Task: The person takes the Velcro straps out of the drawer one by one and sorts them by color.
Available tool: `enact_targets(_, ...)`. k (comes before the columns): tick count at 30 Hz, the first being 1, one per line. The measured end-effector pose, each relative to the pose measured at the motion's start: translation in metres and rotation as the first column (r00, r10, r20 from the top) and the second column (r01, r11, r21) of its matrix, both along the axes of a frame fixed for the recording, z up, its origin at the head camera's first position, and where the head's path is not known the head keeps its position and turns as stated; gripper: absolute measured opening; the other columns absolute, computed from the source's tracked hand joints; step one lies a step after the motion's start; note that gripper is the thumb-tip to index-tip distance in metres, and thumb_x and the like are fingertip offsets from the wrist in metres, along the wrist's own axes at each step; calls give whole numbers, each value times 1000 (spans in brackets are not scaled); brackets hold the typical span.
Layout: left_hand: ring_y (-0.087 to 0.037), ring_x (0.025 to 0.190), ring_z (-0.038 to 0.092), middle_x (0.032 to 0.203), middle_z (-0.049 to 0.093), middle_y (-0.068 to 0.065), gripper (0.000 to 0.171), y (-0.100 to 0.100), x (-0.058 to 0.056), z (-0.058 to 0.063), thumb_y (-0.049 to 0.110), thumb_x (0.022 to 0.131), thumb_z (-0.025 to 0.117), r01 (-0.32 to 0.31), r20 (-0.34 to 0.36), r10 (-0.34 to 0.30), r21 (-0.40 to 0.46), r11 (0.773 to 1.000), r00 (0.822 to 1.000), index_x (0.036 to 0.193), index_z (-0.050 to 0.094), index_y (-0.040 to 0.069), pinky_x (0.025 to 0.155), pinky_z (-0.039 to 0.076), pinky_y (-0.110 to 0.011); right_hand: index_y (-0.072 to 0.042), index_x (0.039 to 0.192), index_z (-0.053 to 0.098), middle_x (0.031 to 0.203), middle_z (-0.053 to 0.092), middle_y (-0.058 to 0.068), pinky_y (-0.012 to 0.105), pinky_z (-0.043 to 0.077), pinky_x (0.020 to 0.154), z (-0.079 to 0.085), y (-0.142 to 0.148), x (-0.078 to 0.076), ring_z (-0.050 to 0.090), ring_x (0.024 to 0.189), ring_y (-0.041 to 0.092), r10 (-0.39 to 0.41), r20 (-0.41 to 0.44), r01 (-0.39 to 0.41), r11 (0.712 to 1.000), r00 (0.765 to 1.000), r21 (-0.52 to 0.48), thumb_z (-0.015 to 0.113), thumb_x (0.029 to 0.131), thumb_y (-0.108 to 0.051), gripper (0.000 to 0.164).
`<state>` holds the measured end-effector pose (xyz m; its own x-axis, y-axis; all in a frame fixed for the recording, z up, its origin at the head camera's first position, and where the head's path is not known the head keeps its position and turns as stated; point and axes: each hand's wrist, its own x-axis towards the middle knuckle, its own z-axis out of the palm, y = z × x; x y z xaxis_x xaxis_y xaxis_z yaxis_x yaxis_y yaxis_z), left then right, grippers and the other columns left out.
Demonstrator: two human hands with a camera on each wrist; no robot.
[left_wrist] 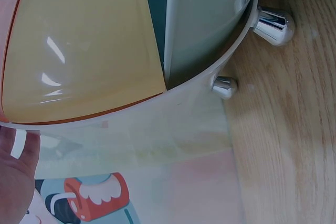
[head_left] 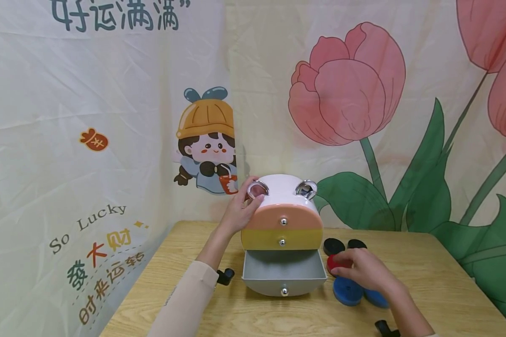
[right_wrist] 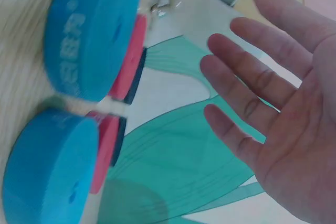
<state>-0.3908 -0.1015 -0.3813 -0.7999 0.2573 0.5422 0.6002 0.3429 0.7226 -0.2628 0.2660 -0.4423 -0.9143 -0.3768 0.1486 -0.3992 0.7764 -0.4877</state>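
Note:
A small drawer cabinet (head_left: 280,187) with a white top and two chrome ring ears stands on the table. Its bottom grey drawer (head_left: 284,281) is pulled out, and no contents show inside; the orange and yellow drawers above are closed. My left hand (head_left: 238,210) holds the cabinet's upper left side by the ring ear, thumb in front. To the right, my right hand (head_left: 364,269) hovers over a red tape roll (head_left: 332,266), its fingers spread apart in the right wrist view. Near it lie blue tape rolls (head_left: 347,291) and black rolls (head_left: 334,246).
The wooden table (head_left: 257,323) ends at a printed cloth backdrop (head_left: 270,93) with tulips and a cartoon figure. Black parts (head_left: 225,276) show by both wrists. Chrome feet (left_wrist: 226,87) carry the cabinet.

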Motion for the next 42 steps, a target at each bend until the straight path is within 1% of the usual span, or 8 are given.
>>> enact_targets(4,-29,126,59,140,59,-1,57,0,0,0,48,102,63,4,-3,-4,2,1000,1000,153,40,41,111,48,-57,-17,113,77,93,72,-13,21,54,68,7,-8,5,62,79,1,28,-15,-28,999,1000,-37,77,94,-35,26)
enact_targets(7,-28,126,59,140,59,-1,54,0,1,1,48,102,63,10,-5,-10,5,1000,1000,150,40,48,111,48,-56,-16,117,76,98,74,-10,21,56,71,11,-14,9,64,83,2,29,-39,-31,998,999,-49,78,94,-33,28)
enact_targets(14,-31,125,59,140,59,-4,56,0,1,2,47,102,63,17,-8,-16,10,1000,1000,153,40,41,111,48,-59,-6,133,69,111,74,2,21,58,75,16,-29,16,65,90,8,90,-86,-99,989,992,-112,77,95,-20,41)
enact_targets(18,-32,125,59,139,59,-4,56,0,1,2,47,102,63,16,-7,-16,8,1000,1000,152,40,41,110,48,-60,-9,138,66,113,73,7,21,57,72,17,-39,18,61,85,6,144,-97,-157,976,985,-151,79,93,-21,48)
enact_targets(28,-32,125,60,139,60,-7,57,0,0,2,45,102,63,11,-9,-11,3,1000,1000,154,41,35,111,48,-58,-14,135,69,111,72,4,22,57,73,17,-62,23,61,90,7,215,-96,-227,964,972,-142,78,94,-19,42)
enact_targets(35,-31,127,59,141,58,-3,53,0,0,1,48,102,63,-2,12,2,5,1000,1000,149,40,49,112,47,-57,-17,133,71,109,72,-1,21,57,77,18,-77,24,63,93,10,233,-17,-234,964,972,-128,78,94,-22,40)
enact_targets(37,-31,128,58,142,58,-3,53,0,0,1,48,101,63,3,11,-3,8,1000,1000,149,40,51,112,47,-59,-18,133,72,108,73,-3,20,57,77,17,-81,24,63,93,9,239,7,-236,963,971,-130,78,94,-22,39)
enact_targets(42,-31,126,59,141,58,-4,53,0,1,2,48,101,63,5,5,-5,9,1000,1000,148,40,51,111,47,-60,-18,130,73,105,73,-6,19,57,75,14,-90,25,61,89,2,292,-11,-291,948,956,-127,77,95,-20,36)
